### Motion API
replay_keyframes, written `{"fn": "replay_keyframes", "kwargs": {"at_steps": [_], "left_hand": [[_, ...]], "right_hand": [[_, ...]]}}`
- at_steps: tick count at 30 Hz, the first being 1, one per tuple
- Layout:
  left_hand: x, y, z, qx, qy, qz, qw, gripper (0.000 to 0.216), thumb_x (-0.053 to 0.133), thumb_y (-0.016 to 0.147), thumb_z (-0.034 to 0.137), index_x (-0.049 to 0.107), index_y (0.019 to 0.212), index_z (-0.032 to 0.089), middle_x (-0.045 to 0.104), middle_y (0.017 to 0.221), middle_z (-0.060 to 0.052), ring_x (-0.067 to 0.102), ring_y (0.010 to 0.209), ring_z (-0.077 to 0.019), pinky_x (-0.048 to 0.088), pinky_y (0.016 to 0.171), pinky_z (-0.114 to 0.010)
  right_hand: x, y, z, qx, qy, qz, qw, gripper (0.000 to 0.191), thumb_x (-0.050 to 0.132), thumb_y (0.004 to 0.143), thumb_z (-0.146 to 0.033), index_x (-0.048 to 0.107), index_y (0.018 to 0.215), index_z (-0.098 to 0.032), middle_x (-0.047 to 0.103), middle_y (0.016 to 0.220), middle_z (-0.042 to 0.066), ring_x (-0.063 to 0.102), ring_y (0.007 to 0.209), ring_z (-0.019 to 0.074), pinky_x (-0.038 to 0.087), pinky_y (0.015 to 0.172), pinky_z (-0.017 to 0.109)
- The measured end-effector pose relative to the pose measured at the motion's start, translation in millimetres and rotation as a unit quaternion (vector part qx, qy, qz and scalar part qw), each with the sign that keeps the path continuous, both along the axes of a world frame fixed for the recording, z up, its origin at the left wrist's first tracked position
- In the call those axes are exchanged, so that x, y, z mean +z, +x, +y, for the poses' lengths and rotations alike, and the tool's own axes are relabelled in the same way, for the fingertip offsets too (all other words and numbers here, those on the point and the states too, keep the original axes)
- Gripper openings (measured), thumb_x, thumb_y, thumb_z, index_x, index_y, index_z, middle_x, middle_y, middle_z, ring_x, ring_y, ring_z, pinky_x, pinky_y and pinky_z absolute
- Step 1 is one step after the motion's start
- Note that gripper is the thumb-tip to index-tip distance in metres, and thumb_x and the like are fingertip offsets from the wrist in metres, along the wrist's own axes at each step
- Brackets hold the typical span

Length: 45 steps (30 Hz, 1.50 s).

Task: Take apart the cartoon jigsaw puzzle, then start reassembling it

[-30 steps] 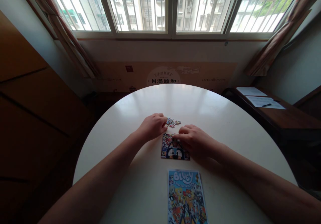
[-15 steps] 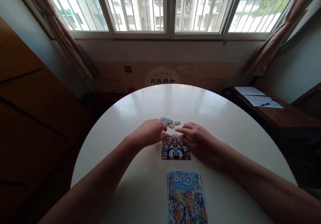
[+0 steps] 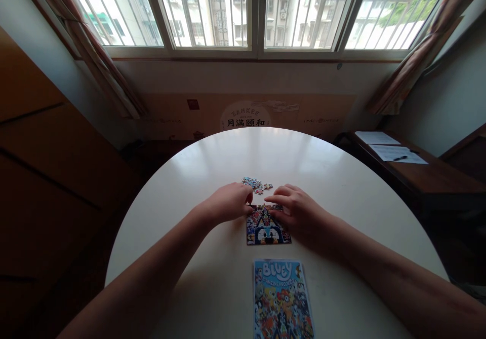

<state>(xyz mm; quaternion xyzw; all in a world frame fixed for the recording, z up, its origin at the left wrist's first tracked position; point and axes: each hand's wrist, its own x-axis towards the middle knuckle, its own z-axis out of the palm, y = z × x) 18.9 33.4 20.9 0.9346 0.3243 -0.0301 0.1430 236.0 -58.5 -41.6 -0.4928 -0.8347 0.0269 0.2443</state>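
Observation:
A partly assembled jigsaw puzzle (image 3: 268, 235) lies on the white round table, showing a blue dog face among small colourful figures. At its upper left corner is my left hand (image 3: 232, 200), its fingers curled and the thumb close to the forefinger. Whatever sits between those fingertips is too small to make out. My right hand (image 3: 298, 206) rests at the upper right of the puzzle, thumb over its surface and forefinger stretched out to the left. Just beyond both hands is a small heap of loose puzzle pieces (image 3: 252, 182).
Nearer to me lies a colourful printed picture sheet (image 3: 283, 298) headed "Bluey". The white round table (image 3: 182, 177) has a curved far edge below the window. On the right, a brown side table (image 3: 442, 174) holds papers (image 3: 398, 153) and a pen (image 3: 400, 158).
The puzzle has shifted slightly right and towards me. My right thumb has moved further over its surface, and my left thumb has come down a little at the upper left corner.

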Motion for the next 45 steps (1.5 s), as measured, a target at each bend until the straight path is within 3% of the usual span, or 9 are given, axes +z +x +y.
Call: {"fn": "replay_keyframes", "kwargs": {"at_steps": [6, 10, 14, 22, 34, 40, 45], "left_hand": [[-3.2, -1, -1, -0.026, 0.000, -0.023, 0.999, 0.008, 0.068, 0.076, 0.022, 0.061, 0.081, 0.021, 0.065, 0.077, -0.002, 0.055, 0.062, -0.0166, 0.036, 0.051, -0.028], [-5.0, 0, 0, -0.046, -0.010, -0.051, 0.998, 0.018, 0.067, 0.075, 0.017, 0.066, 0.093, 0.022, 0.069, 0.082, -0.002, 0.059, 0.067, -0.0169, 0.041, 0.056, -0.027], [-4.6, 2, 0, -0.066, -0.026, -0.055, 0.996, 0.013, 0.065, 0.076, 0.014, 0.071, 0.083, 0.022, 0.070, 0.079, -0.001, 0.060, 0.068, -0.0163, 0.042, 0.059, -0.027], [-6.7, 4, 3, -0.066, -0.063, -0.069, 0.993, 0.009, 0.063, 0.076, 0.015, 0.069, 0.074, 0.021, 0.068, 0.070, 0.000, 0.058, 0.065, -0.0145, 0.040, 0.057, -0.025], [-7.8, 1, 5, -0.067, -0.094, -0.074, 0.991, 0.010, 0.061, 0.076, 0.016, 0.068, 0.079, 0.022, 0.069, 0.074, 0.002, 0.058, 0.067, -0.0136, 0.042, 0.060, -0.025], [-12.8, 3, 6, -0.059, -0.088, -0.086, 0.991, 0.016, 0.062, 0.077, 0.017, 0.074, 0.086, 0.023, 0.073, 0.080, -0.001, 0.062, 0.072, -0.0154, 0.044, 0.063, -0.026], [-11.5, 4, 5, -0.056, -0.072, -0.094, 0.991, 0.019, 0.062, 0.075, 0.015, 0.076, 0.085, 0.024, 0.074, 0.078, 0.000, 0.063, 0.071, -0.0154, 0.045, 0.063, -0.026]], "right_hand": [[-5.1, -3, 2, 0.043, 0.022, -0.024, 0.999, 0.022, 0.059, 0.093, -0.028, 0.072, 0.110, -0.029, 0.065, 0.095, 0.004, 0.052, 0.086, 0.0159, 0.040, 0.082, 0.032], [-3.2, -3, 2, 0.055, 0.024, -0.029, 0.998, 0.021, 0.058, 0.093, -0.027, 0.073, 0.108, -0.028, 0.064, 0.093, 0.004, 0.051, 0.084, 0.0149, 0.040, 0.080, 0.030], [-0.4, -4, 1, 0.063, 0.031, -0.032, 0.997, 0.022, 0.054, 0.095, -0.024, 0.074, 0.104, -0.029, 0.065, 0.092, 0.003, 0.051, 0.083, 0.0141, 0.040, 0.079, 0.030], [4.2, -5, -1, 0.075, 0.018, -0.048, 0.996, 0.024, 0.054, 0.095, -0.024, 0.074, 0.107, -0.032, 0.065, 0.093, 0.002, 0.050, 0.080, 0.0128, 0.041, 0.074, 0.028], [7.6, -5, -3, 0.075, 0.033, -0.101, 0.992, 0.023, 0.052, 0.098, -0.025, 0.070, 0.111, -0.031, 0.065, 0.095, 0.001, 0.050, 0.080, 0.0130, 0.038, 0.072, 0.028], [10.1, -10, -5, 0.088, 0.050, -0.154, 0.983, 0.034, 0.051, 0.097, -0.020, 0.063, 0.126, -0.035, 0.065, 0.099, 0.001, 0.051, 0.083, 0.0144, 0.036, 0.075, 0.031], [11.6, -13, -6, 0.085, 0.045, -0.161, 0.982, 0.036, 0.052, 0.097, -0.018, 0.063, 0.126, -0.036, 0.064, 0.098, 0.002, 0.050, 0.083, 0.0140, 0.036, 0.075, 0.030]]}}
